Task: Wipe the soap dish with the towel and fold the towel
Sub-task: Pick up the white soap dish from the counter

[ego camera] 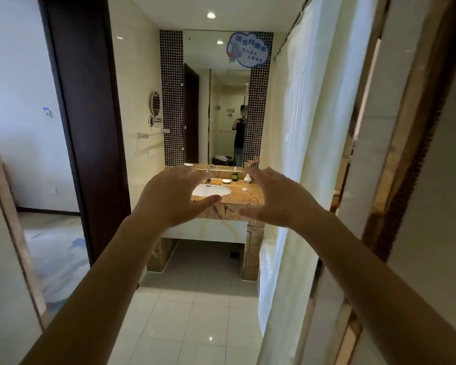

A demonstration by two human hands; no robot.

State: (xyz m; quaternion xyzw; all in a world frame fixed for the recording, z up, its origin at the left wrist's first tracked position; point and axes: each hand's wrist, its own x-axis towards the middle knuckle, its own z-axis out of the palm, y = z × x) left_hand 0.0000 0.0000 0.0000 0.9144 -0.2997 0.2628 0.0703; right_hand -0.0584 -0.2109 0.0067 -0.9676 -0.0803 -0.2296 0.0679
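Brown stone counter [248, 197] holds a small white soap dish [226, 181] near its back edge, far from the left hand [173, 197] and right hand [277, 198], both spread wide and empty.

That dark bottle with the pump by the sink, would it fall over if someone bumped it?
Maybe. The dark bottle stands upright on the counter, tall for its narrow base, so a sideways knock could tip it. The pump on top may catch a finger. How full or heavy it is cannot be seen. Both the left hand and the right hand are open and far from it.
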